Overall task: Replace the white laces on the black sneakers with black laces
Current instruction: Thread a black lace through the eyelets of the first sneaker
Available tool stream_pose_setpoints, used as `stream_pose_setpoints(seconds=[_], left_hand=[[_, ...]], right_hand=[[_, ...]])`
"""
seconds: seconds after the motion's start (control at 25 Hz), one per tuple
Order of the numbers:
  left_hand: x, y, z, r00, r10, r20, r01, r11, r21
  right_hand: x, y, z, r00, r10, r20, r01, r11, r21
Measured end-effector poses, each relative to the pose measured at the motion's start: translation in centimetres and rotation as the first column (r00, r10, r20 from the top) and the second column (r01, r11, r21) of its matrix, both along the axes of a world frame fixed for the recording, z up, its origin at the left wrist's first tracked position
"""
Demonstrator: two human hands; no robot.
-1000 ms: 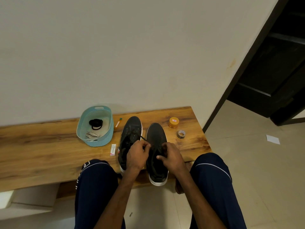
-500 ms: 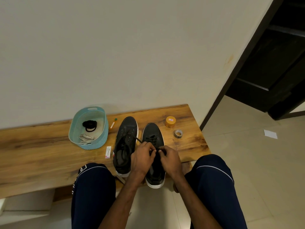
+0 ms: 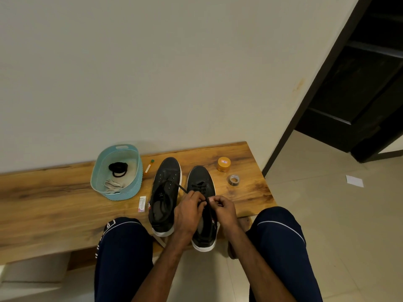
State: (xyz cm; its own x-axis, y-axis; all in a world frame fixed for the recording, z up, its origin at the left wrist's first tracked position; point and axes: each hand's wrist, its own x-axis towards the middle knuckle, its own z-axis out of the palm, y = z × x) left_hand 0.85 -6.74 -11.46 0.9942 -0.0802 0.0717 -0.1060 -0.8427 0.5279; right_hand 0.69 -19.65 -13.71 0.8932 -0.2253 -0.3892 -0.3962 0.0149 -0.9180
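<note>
Right black sneaker [image 3: 200,186], fabric upper and white rubber sole, stands upright on the long wooden bench [image 3: 54,205]. Its toe points at the wall and its heel hangs just over the near edge. A thin black lace [image 3: 201,185] is threaded through its front eyelets.

Both hands work over the tongue of this shoe. Left hand [image 3: 188,211]: fingers curled, tips pinching the lace. One strand leaves the grip and runs up and left across the gap to the other shoe. Right hand [image 3: 223,209]: fingers curled in, thumb and forefinger pinching the lace close against the left hand's fingertips. The two hands almost touch.

Left black sneaker [image 3: 166,188], same make, sits just beside the first and parallel to it. Its eyelets look bare and the tongue is open.

To the left, a pale teal oval plastic basket [image 3: 130,192] holds a coiled black lace [image 3: 117,168] and a bundle of flat white laces [image 3: 112,186]. Between basket and left sneaker lie a small orange tube with a green cap [image 3: 149,167] and a small white packet [image 3: 142,204].

Right of the shoes are a round orange jar [image 3: 224,164] and, nearer, a small grey roll of tape [image 3: 233,180]. The two stand apart.

Knees in navy trousers frame the bench edge. A white paper scrap [image 3: 354,180] lies on the tiled floor near a dark door [image 3: 359,94].
</note>
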Motion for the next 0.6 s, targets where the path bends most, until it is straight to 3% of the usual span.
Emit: stream_pose_setpoints(seconds=[0.12, 0.16, 0.24, 0.28, 0.32, 0.36, 0.4, 0.44, 0.52, 0.6], left_hand=[[-0.4, 0.7, -0.3, 0.999, 0.051, -0.008, -0.05, 0.999, 0.016], [-0.5, 0.9, -0.4, 0.996, 0.091, -0.007, -0.091, 0.996, 0.021], [-0.7, 1.2, -0.3, 0.984, 0.177, 0.005, -0.177, 0.984, 0.001], [-0.9, 1.2, -0.2, 0.978, 0.208, 0.017, -0.208, 0.978, 0.004], [-1.1, 1.2, -0.2, 0.975, 0.219, 0.043, -0.221, 0.975, 0.037], [-1.3, 1.1, -0.2, 0.974, 0.212, 0.083, -0.219, 0.972, 0.089], [-1.6, 1.1, -0.2, 0.972, 0.199, 0.126, -0.215, 0.967, 0.138], [-2.0, 1.1, -0.3, 0.967, 0.202, 0.155, -0.226, 0.96, 0.162], [-2.5, 1.3, -0.5, 0.948, 0.283, 0.144, -0.302, 0.943, 0.141], [-2.6, 1.5, -0.7, 0.924, 0.374, 0.079, -0.381, 0.918, 0.111]], right_hand=[[0.8, 0.1, 1.5, 0.997, -0.082, 0.008, 0.082, 0.996, -0.023], [0.9, -0.3, 2.2, 0.988, -0.151, 0.036, 0.147, 0.985, 0.087], [1.1, -1.7, 3.7, 0.955, -0.284, 0.081, 0.214, 0.855, 0.472], [1.1, -2.5, 4.2, 0.943, -0.315, 0.104, 0.207, 0.804, 0.557], [1.0, -3.2, 4.5, 0.941, -0.301, 0.152, 0.187, 0.841, 0.507], [0.7, -3.6, 4.7, 0.949, -0.228, 0.22, 0.154, 0.939, 0.307], [0.2, -3.6, 4.6, 0.959, -0.095, 0.267, 0.105, 0.994, -0.023], [-0.4, -3.3, 4.2, 0.962, 0.074, 0.263, 0.021, 0.94, -0.341], [-1.3, -2.2, 3.4, 0.91, 0.406, 0.081, -0.242, 0.681, -0.691], [-1.5, -1.5, 3.3, 0.834, 0.538, -0.12, -0.401, 0.444, -0.801]])
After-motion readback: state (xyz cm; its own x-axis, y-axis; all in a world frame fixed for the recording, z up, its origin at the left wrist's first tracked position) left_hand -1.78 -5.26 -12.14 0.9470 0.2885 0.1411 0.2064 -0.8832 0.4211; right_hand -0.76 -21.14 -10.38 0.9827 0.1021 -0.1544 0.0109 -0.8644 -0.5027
